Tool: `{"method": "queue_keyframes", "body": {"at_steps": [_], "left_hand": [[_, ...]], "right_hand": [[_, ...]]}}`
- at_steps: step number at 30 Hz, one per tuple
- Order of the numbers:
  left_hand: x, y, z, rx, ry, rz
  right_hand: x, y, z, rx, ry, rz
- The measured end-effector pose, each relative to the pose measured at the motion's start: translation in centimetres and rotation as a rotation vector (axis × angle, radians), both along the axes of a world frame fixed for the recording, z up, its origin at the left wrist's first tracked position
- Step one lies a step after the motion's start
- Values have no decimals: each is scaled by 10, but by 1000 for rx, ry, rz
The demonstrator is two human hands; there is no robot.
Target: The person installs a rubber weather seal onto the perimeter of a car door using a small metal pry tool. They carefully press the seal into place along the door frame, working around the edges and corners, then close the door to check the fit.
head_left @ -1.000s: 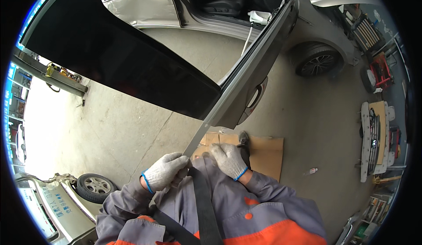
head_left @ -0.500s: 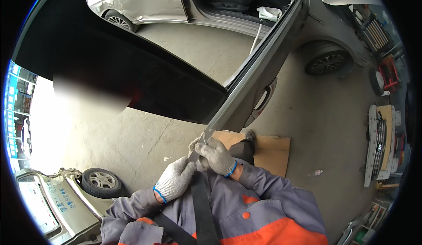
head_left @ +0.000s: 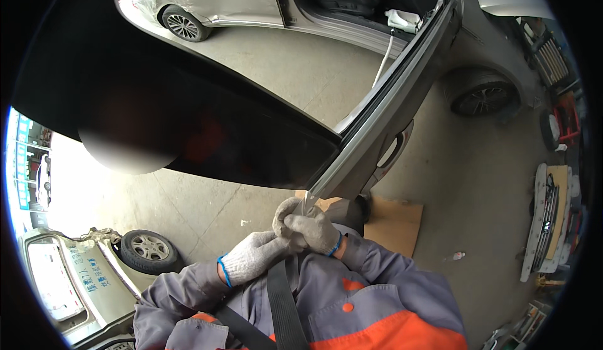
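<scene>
Both my hands wear pale knit gloves with blue cuffs and meet in front of my chest, below the corner of an open grey car door (head_left: 389, 108). My right hand (head_left: 317, 232) is closed, thumb and fingers pinched round a thin, pale strip (head_left: 306, 203). That strip runs up toward the lower end of the door's edge; whether it is attached there I cannot tell. Close against it, my left hand (head_left: 254, 257) is closed too, its fingertips hidden by the right hand. The dark window pane (head_left: 251, 133) of the door stretches away to the left.
A flat piece of cardboard (head_left: 399, 224) lies beside my feet, with a small bottle (head_left: 459, 256) farther right. A detached-looking car part with a wheel (head_left: 149, 251) is at the left. Bumper parts (head_left: 534, 224) stand at the right. A damaged silver car (head_left: 242, 1) is behind the door.
My hands have drawn closer together, the left moving right toward the right hand. The grey strip that showed between them is now mostly covered. The view has shifted slightly.
</scene>
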State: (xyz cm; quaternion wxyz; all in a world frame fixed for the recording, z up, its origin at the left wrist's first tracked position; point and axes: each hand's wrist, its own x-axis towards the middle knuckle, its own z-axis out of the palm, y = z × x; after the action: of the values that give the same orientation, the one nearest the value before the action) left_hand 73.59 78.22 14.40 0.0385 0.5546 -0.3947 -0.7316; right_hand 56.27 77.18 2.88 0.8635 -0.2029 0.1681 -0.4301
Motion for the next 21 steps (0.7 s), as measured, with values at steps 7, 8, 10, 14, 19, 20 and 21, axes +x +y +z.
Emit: {"method": "queue_keyframes", "body": {"at_steps": [7, 8, 10, 14, 19, 20, 21], "left_hand": [[-8, 5, 0, -86, -92, -7], [-7, 5, -1, -81, -76, 3], [-5, 4, -4, -70, -44, 24], [4, 1, -18, -79, -14, -47], [9, 0, -29, -38, 21, -17], [9, 1, -30, -34, 32, -3], [10, 2, -30, -29, 15, -10]], "right_hand": [[-10, -10, -8, -266, 273, 47], [-10, -10, -6, -234, 266, 55], [-11, -10, 1, -172, 253, 69], [-9, -13, -2, -205, 273, 62], [-8, -13, -8, -275, 275, 39], [-8, -13, -8, -282, 287, 50], [-9, -14, -7, -290, 299, 61]]}}
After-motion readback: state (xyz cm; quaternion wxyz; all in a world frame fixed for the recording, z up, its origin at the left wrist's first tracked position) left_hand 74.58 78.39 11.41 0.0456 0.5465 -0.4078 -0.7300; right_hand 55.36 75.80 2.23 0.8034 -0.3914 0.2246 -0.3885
